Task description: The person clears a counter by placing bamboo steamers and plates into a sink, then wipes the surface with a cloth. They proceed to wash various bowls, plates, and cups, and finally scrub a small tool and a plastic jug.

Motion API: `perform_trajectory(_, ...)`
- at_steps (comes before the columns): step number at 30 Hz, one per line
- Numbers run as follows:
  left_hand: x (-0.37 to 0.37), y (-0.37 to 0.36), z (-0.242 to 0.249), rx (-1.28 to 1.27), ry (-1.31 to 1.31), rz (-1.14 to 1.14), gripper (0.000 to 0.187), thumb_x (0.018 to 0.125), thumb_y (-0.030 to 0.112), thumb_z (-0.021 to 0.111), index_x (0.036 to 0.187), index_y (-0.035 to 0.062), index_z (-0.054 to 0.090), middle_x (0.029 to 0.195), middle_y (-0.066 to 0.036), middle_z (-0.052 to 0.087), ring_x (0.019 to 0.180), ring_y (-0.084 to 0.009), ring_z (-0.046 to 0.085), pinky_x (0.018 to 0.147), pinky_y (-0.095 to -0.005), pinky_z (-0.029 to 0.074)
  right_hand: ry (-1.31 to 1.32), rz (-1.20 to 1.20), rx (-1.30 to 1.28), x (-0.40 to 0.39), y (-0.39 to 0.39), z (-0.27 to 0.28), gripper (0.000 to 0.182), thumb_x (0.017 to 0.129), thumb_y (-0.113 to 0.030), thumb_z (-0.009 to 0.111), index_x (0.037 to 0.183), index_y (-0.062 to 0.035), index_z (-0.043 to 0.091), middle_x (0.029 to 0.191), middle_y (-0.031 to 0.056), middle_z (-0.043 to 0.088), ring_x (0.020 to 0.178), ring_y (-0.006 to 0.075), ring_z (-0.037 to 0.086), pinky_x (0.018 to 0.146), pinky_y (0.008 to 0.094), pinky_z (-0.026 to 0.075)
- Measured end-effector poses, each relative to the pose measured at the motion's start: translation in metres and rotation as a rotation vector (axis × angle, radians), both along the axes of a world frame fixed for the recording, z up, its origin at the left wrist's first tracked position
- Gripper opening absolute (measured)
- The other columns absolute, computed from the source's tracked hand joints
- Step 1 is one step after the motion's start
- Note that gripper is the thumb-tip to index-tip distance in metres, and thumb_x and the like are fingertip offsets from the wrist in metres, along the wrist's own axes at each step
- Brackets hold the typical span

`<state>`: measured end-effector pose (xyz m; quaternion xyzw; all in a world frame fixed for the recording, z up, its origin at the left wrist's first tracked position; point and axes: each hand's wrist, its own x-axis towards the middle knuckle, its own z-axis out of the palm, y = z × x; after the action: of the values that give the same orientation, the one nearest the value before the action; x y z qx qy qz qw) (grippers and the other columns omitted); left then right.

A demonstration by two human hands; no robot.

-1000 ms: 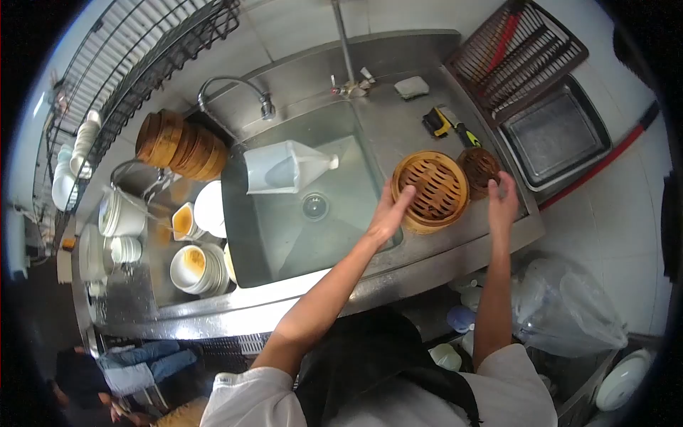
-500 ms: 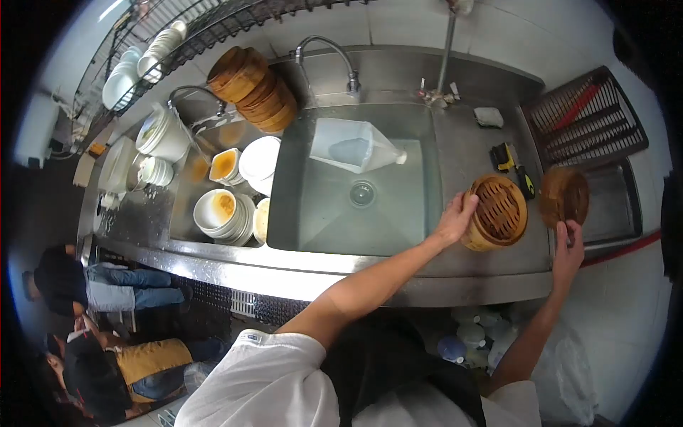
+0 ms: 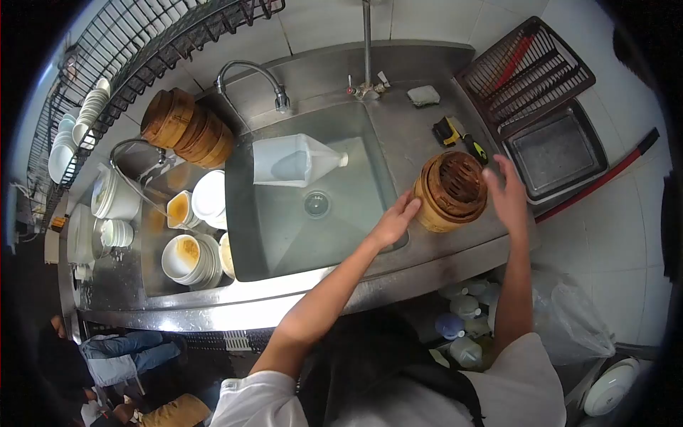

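On the steel counter right of the basin stands a bamboo steamer point(image 3: 435, 213), with a second, darker steamer point(image 3: 462, 186) with a slatted base set on top. My left hand point(image 3: 395, 222) grips the left side of the lower one, thumb and fingers against its wall. Just right of the upper steamer, my right hand point(image 3: 506, 192) is raised with its fingers spread and nothing in it. A yellow-and-black tool point(image 3: 447, 132) and a green-and-black handle point(image 3: 475, 149) lie behind the steamers.
A water-filled basin point(image 3: 284, 242) holds a cut plastic jug point(image 3: 299, 159). Dirty bowls point(image 3: 192, 260), stacked steamers point(image 3: 188, 132) and a faucet point(image 3: 282, 99) are on the left. A black rack point(image 3: 530, 75) and metal tray point(image 3: 558, 153) stand right. Other people point(image 3: 135, 356) are lower left.
The darker steamer has moved left from beside the tray onto the other one. My right hand has let it go and opened. The view has shifted right.
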<state>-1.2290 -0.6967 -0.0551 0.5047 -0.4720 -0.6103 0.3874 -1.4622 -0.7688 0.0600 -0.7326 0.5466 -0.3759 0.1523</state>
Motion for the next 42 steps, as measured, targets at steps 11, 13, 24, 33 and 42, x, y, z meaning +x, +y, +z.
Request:
perform_trajectory(11,0.118,0.19,-0.014,-0.019,-0.563,0.502,0.035,0.093,0.006,0.052,0.127,0.0013,0.051,0.113,-0.014,0.063,0.101,-0.0228,0.063,0.089,-0.0334,0.049,0.288,0.036,0.238,0.013,-0.238,-0.131,0.041,0.086,-0.025,0.064,0.116,0.0029,0.057,0.119,0.0218,0.06,0.11,0.0346,0.058,0.091,0.0417,0.047)
perform_trajectory(13,0.134,0.214,-0.019,-0.051,-0.784,0.591,0.036,0.088,0.002,0.054,0.124,0.0002,0.053,0.107,-0.019,0.063,0.099,-0.0326,0.062,0.086,-0.0389,0.051,0.557,0.082,0.362,0.021,-0.25,-0.133,0.046,0.083,-0.023,0.065,0.118,0.0052,0.054,0.123,0.0241,0.056,0.114,0.0367,0.055,0.093,0.0432,0.045)
perform_trajectory(24,0.139,0.216,-0.028,-0.182,-1.152,0.716,0.028,0.079,0.009,0.059,0.105,0.0004,0.059,0.093,-0.017,0.062,0.086,-0.036,0.057,0.076,-0.0448,0.048,0.759,0.344,0.237,0.013,-0.292,-0.161,0.041,0.069,-0.029,0.066,0.099,-0.0012,0.065,0.106,0.0236,0.062,0.1,0.0416,0.057,0.085,0.0452,0.047)
perform_trajectory(33,0.162,0.227,-0.027,-0.08,-0.901,0.803,0.021,0.08,0.012,0.057,0.1,0.0051,0.062,0.089,-0.011,0.062,0.088,-0.0307,0.059,0.076,-0.041,0.051,-0.16,0.051,0.499,-0.071,-0.333,-0.181,0.027,0.084,-0.012,0.062,0.108,-0.0046,0.054,0.088,0.0051,0.059,0.069,0.0201,0.061,0.056,0.0329,0.05)
perform_trajectory(42,0.25,0.253,-0.031,-0.117,-0.849,0.908,0.025,0.082,0.005,0.051,0.106,0.0031,0.061,0.097,-0.015,0.062,0.092,-0.033,0.059,0.084,-0.0399,0.049,0.068,0.011,0.53,-0.053,-0.289,-0.064,0.044,0.087,-0.023,0.067,0.124,-0.0055,0.05,0.11,0.0118,0.059,0.092,0.0193,0.059,0.071,0.0326,0.05)
